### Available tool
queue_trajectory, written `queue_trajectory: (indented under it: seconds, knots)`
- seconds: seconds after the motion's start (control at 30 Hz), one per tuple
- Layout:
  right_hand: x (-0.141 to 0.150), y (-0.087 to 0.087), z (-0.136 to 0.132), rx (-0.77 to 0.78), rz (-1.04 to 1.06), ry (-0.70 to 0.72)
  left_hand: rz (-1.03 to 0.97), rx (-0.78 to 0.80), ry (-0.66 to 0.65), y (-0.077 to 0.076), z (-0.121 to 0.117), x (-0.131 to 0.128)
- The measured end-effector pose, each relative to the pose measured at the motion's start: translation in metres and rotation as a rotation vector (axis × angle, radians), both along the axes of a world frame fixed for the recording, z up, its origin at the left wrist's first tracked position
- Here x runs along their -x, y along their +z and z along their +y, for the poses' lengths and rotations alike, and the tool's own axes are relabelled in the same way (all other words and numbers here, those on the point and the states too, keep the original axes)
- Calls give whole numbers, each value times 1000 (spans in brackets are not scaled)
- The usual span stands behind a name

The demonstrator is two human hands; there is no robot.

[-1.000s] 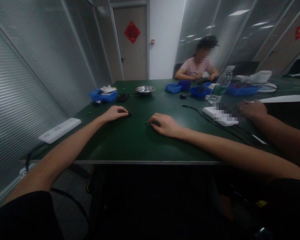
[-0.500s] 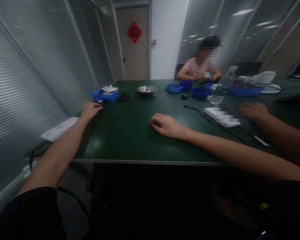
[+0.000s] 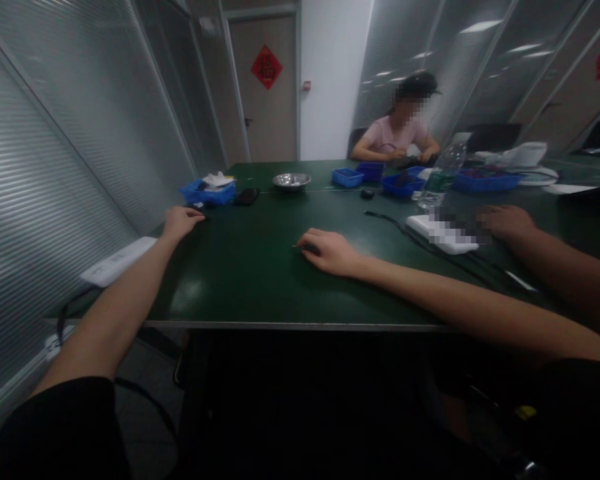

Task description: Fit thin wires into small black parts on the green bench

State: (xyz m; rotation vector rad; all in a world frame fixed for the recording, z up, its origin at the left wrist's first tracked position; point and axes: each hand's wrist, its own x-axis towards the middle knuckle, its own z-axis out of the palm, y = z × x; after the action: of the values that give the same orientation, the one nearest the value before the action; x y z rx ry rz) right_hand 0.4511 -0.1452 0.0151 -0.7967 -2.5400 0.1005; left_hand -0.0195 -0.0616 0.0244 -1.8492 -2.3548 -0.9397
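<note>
My left hand (image 3: 180,221) rests on the dark green table (image 3: 260,280) near its left edge. Its fingers are pinched round a small black part (image 3: 201,216), just in front of a blue bin (image 3: 207,193) that holds white scraps. My right hand (image 3: 330,252) lies at the table's middle with the fingers curled over a small dark piece (image 3: 310,249). A thin tip sticks out of that piece to the left.
A co-worker's hand (image 3: 507,222) lies on a white block (image 3: 437,235) at the right, beside black cables (image 3: 395,223). Farther back are a steel bowl (image 3: 291,180), several blue bins (image 3: 347,177), a water bottle (image 3: 443,175) and a seated person (image 3: 397,130). A white power strip (image 3: 117,261) hangs off the left edge.
My left hand has moved from the table's middle out to the left, near the blue bin, taking the small black part with it. My right hand has stayed still.
</note>
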Motion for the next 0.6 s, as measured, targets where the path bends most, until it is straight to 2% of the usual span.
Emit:
queue_trajectory:
  seconds: [0.3, 0.53, 0.6]
  knots:
    - [0, 1, -1, -4, -4, 13, -72, -6, 35, 6, -3, -3]
    - [-1, 1, -1, -6, -14, 19, -136, 6, 57, 4, -2, 0]
    - [-1, 1, 0, -4, -17, 22, -149, 24, 27, 3, -1, 3]
